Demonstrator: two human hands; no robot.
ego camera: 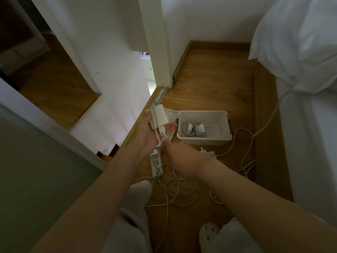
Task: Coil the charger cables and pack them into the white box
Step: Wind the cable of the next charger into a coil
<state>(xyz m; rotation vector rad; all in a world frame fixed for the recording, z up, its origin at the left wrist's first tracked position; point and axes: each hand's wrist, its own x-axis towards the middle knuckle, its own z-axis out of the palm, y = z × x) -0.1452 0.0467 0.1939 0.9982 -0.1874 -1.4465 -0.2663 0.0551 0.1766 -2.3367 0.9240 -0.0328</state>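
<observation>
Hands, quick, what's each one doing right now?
Left hand: holding the white charger.
Right hand: pinching the charger's cable.

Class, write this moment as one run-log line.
left hand: holds charger | right hand: pinches its cable | white box: coiled cables inside | floor: loose cables

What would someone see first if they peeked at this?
Two hands in the middle: the left hand holds a white charger and the right hand pinches its cable. Just beyond sits the open white box with coiled cables inside, and loose cables sprawl on the floor.
</observation>
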